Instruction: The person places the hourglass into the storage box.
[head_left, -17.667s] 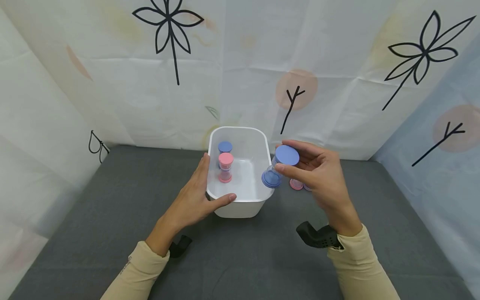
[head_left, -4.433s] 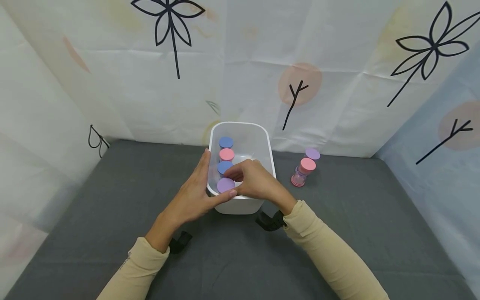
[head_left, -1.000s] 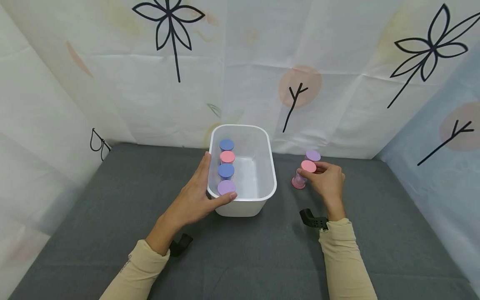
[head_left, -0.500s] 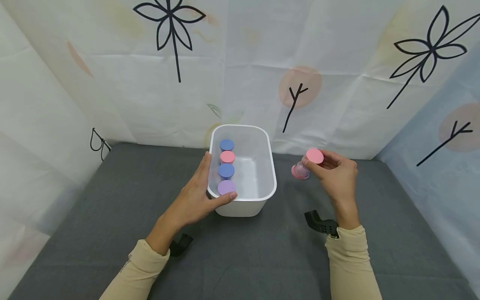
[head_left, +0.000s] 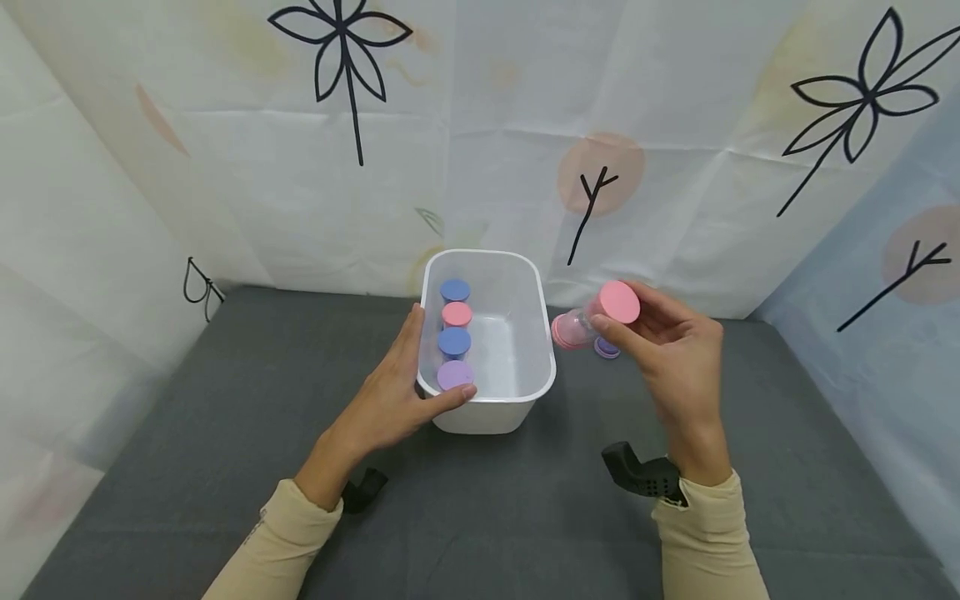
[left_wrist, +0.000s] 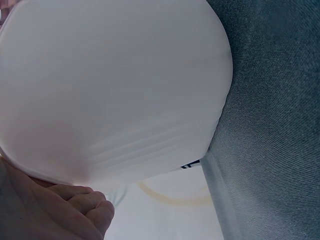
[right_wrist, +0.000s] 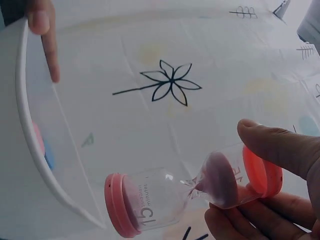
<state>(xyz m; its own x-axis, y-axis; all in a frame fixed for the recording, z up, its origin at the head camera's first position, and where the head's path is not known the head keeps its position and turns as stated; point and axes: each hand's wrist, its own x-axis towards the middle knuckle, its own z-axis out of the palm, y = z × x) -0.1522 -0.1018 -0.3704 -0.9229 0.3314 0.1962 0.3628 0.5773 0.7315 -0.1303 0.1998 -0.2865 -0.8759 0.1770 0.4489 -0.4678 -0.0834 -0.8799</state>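
Observation:
A pink-capped hourglass point(head_left: 573, 328) is pinched near its upper cap between the thumb and fingers of my right hand point(head_left: 678, 358). It tilts beside the right rim of the white plastic bin point(head_left: 491, 416), and its clear glass shows sand and printing in the right wrist view. My left hand point(head_left: 386, 396) holds the bin's near left corner, with the thumb over the front rim and the fingers along the outer left wall. Inside, along the left wall, stand a blue hourglass point(head_left: 454, 290), a pink one point(head_left: 456, 314), another blue one point(head_left: 453, 342) and a purple one point(head_left: 454, 375).
On the table behind my right hand stands a purple hourglass point(head_left: 607, 348), mostly hidden, with its base showing. Dark grey cloth point(head_left: 510, 508) covers the table. A white printed curtain point(head_left: 495, 192) hangs close behind the bin.
Over the last second, my right hand lifts the pink hourglass off the table and brings it left toward the bin, tilting it. Earlier, a blue and a purple one joined the bin. Left hand stays.

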